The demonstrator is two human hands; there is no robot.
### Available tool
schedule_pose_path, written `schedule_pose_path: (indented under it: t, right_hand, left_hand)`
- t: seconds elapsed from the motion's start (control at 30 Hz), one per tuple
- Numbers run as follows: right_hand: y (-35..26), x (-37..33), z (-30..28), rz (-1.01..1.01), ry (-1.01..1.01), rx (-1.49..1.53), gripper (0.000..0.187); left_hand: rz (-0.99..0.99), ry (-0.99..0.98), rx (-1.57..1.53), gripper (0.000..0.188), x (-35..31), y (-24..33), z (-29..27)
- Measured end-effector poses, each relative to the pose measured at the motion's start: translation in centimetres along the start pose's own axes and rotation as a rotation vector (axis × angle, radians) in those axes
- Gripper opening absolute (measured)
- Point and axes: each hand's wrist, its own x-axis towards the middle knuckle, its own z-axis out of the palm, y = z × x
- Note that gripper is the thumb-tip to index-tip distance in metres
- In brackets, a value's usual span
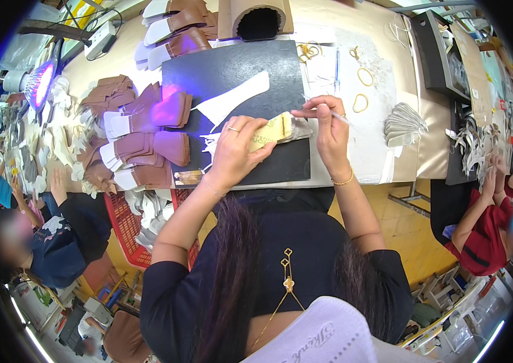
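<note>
My left hand (pixel 238 148) is closed on a bundle of pale cut pieces (pixel 302 129) with a yellow printed card (pixel 273 133) lying on top. White tails of the bundle stick out to the left of the hand. Beside its far end, my right hand (pixel 331 134) pinches a thin pale stick (pixel 340 117), pen-like in shape; its exact kind is unclear. Both hands are above the near part of a black mat (pixel 232 66). A white cut piece (pixel 235 98) lies flat on the mat, beyond my left hand.
Brown and white cut pieces (pixel 138 124) are stacked at the left, near a lit lamp (pixel 41 85). Rubber bands (pixel 365 77) and a fanned grey stack (pixel 404 125) lie at the right. A red basket (pixel 124 227) stands below the table edge. Other people sit at both sides.
</note>
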Motion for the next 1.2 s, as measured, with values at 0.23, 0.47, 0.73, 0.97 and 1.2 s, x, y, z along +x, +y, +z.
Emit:
schedule_pose_path:
  t: [0.23,0.47,0.73,0.97,1.2]
  right_hand:
    - [1.2,-1.5,0.3,-0.454,-0.024,-0.483,0.023]
    - [1.0,-2.1,0.4,-0.262,-0.080,-0.202,0.028]
    - [2.6,-2.4,0.7,-0.478,-0.256,-0.487,0.022]
    - [2.9,-1.9,0.5,-0.573,-0.245,-0.578,0.021]
    - [2.0,-2.5,0.3,-0.375,-0.131,-0.283,0.020]
  left_hand:
    - [-0.185,-0.005,-0.168,0.038,0.1,0.2,-1.1]
    - [-0.096,-0.008,-0.180,0.040,-0.3,-0.2,-0.9]
    - [-0.180,0.130,-0.391,0.044,1.0,0.6,-4.9]
    - [-0.161,0.266,-0.156,0.042,3.5,1.9,-11.0]
    - [-0.107,-0.098,0.347,0.041,6.0,-3.3,-4.1]
